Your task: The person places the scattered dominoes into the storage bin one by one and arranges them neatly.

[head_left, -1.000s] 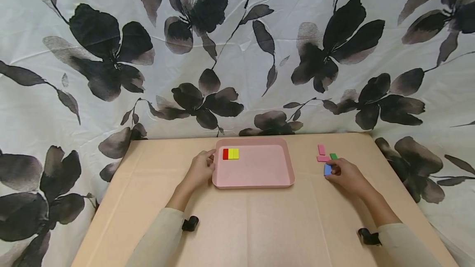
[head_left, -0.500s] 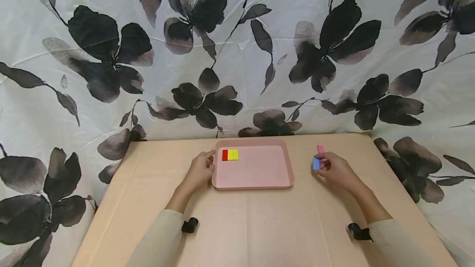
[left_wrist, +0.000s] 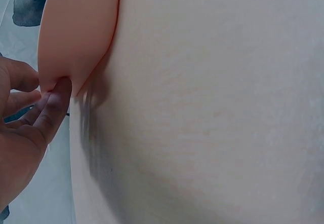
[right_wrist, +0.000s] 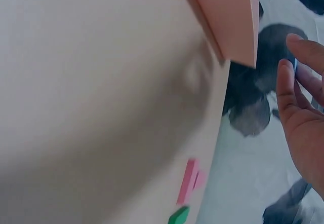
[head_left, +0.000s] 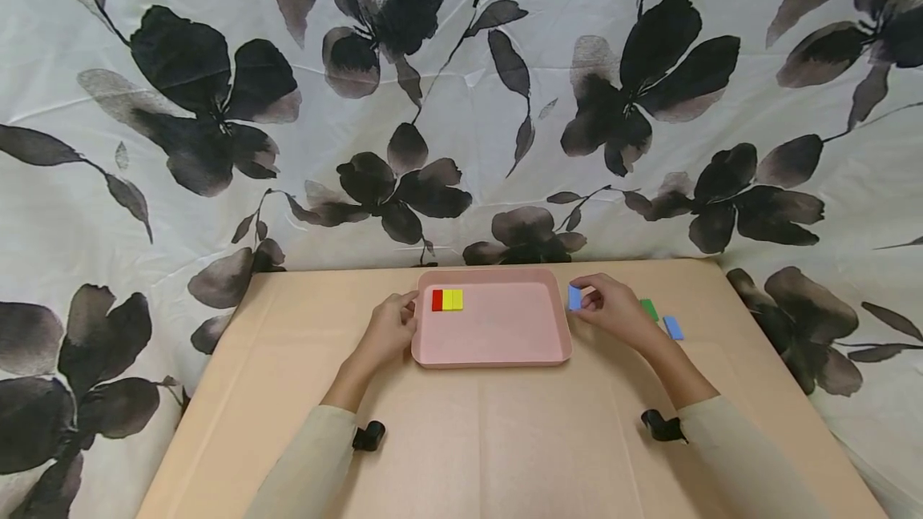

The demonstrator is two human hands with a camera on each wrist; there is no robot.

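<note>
Sleeves of pale cloth run up from the near edge of the tan table (head_left: 505, 439), each with a small black wrist camera. Beyond the left sleeve, the left hand (head_left: 389, 331) rests against the left rim of the pink tray (head_left: 497, 351); the left wrist view shows a fingertip (left_wrist: 58, 95) pressed to the tray's corner (left_wrist: 76, 36), with the other fingers loosely curled beside it. Across the tray from that hold, the right hand (head_left: 613, 311) pinches a light blue tile (head_left: 574, 297) between thumb and fingertips, lifted just beside the tray's right rim and not yet over it. Just behind and to the right of this grip, a green tile (head_left: 650, 309) and a second blue tile (head_left: 673, 327) lie flat on the table; the right wrist view also catches two pink tiles (right_wrist: 190, 181) lying together near the table's edge. Far from the pinched tile, in the tray's back left corner, a red tile (head_left: 437, 299) and two yellow tiles (head_left: 453, 299) sit side by side, touching. Behind everything hangs a white curtain (head_left: 461, 102) printed with dark flowers.
</note>
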